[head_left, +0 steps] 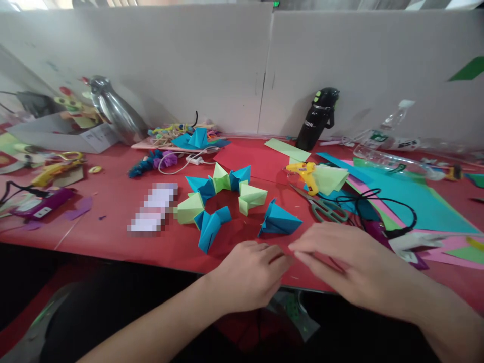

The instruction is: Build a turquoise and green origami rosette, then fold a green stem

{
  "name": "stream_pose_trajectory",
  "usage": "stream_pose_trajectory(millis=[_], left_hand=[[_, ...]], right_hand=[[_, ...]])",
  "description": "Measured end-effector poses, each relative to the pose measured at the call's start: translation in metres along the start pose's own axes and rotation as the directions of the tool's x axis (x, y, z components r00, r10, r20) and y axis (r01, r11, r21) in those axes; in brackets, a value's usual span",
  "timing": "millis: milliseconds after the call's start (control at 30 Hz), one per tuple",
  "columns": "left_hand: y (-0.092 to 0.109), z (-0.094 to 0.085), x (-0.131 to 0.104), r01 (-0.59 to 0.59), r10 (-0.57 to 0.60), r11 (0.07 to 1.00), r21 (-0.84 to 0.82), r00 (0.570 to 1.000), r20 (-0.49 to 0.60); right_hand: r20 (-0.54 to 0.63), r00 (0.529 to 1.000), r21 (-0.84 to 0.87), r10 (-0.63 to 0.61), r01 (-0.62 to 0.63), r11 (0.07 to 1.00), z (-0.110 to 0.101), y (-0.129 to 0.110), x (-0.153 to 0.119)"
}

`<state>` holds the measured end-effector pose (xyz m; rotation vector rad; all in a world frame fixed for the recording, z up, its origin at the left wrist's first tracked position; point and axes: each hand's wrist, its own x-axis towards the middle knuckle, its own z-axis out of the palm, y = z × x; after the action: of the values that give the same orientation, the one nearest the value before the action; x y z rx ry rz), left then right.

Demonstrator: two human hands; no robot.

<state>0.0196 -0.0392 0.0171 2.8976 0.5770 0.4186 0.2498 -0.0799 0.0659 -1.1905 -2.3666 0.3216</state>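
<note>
My left hand point(251, 275) is over the table's front edge, its fingers curled together; whatever they may hold is hidden. Close to its right, my right hand point(346, 264) has thumb and fingers drawn near each other at the tips, with nothing visible between them. Just beyond the hands lies a folded blue paper piece point(280, 220), apart from the others. To its left, folded blue pieces point(212, 229) and light green pieces point(191, 207) form a curved row. A yellow glue gun point(307, 174) and grey-green scissors point(325, 209) lie behind my right hand.
A pixelated rectangular object point(153, 207) lies left of the paper pieces. At the back stand a black bottle point(316, 121) and a leaning silver flask point(117, 108). Coloured sheets point(427, 196), a black cable point(415, 212) and a clear bottle point(401, 164) occupy the right side.
</note>
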Motion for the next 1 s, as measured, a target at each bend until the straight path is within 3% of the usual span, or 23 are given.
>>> stream_pose_trajectory(millis=[100,333,467,567,733,900,1000], left_hand=[[-0.001,0.001,0.000,-0.010,0.010,1.000,0.017,1.000,-0.012],[-0.005,0.001,0.002,-0.011,0.007,1.000,-0.028,0.991,-0.135],[-0.003,0.000,0.003,-0.018,0.014,1.000,-0.019,0.980,-0.200],[-0.001,-0.003,0.003,-0.054,0.053,0.999,0.003,0.973,-0.225],[-0.002,-0.018,0.002,-0.102,0.108,0.994,0.038,0.963,-0.248],[-0.011,-0.032,-0.001,-0.012,0.031,0.998,0.056,0.937,-0.348],[-0.011,-0.033,-0.003,0.048,-0.024,0.997,0.056,0.929,-0.368]], right_hand=[[0.059,0.997,0.021,0.042,-0.044,0.999,0.010,0.013,0.016],[0.218,0.970,-0.066,0.108,-0.096,0.993,0.052,0.025,0.006],[0.212,0.970,-0.094,0.116,-0.098,0.991,0.059,0.027,0.003],[0.133,0.986,-0.120,0.101,-0.086,0.989,0.061,0.027,0.002],[-0.139,0.990,-0.087,0.030,-0.042,0.995,0.057,0.026,0.001],[-0.441,0.887,0.015,0.136,-0.144,0.989,0.050,0.028,0.002],[-0.425,0.863,0.095,0.273,-0.257,0.962,0.053,0.035,0.004]])
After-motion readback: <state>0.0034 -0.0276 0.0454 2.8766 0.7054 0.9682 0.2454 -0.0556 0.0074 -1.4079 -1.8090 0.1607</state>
